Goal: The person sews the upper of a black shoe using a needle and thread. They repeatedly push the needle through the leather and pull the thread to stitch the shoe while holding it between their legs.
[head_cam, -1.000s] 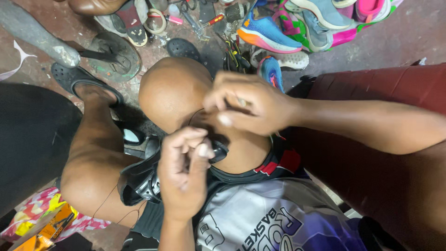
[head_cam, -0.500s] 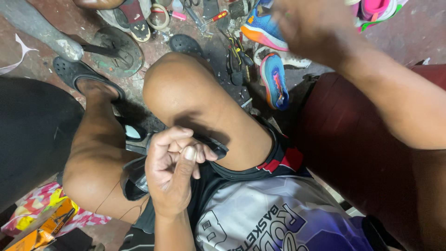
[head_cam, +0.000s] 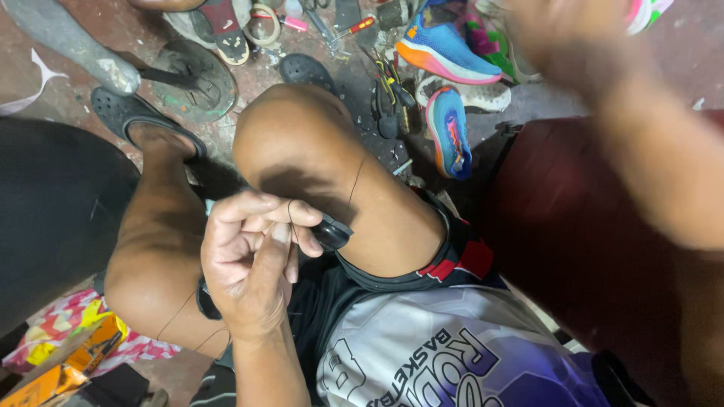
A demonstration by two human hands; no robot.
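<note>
1. The left hand (head_cam: 253,260) is curled shut on a small black piece (head_cam: 330,233) and pinches a thin dark thread (head_cam: 356,181).
2. The thread runs up over the bare knee (head_cam: 294,132).
3. The right hand (head_cam: 562,34) is lifted high and looks blurry.
4. A blue shoe (head_cam: 450,130) lies on the floor (head_cam: 68,38) near some tools (head_cam: 388,94).
</note>
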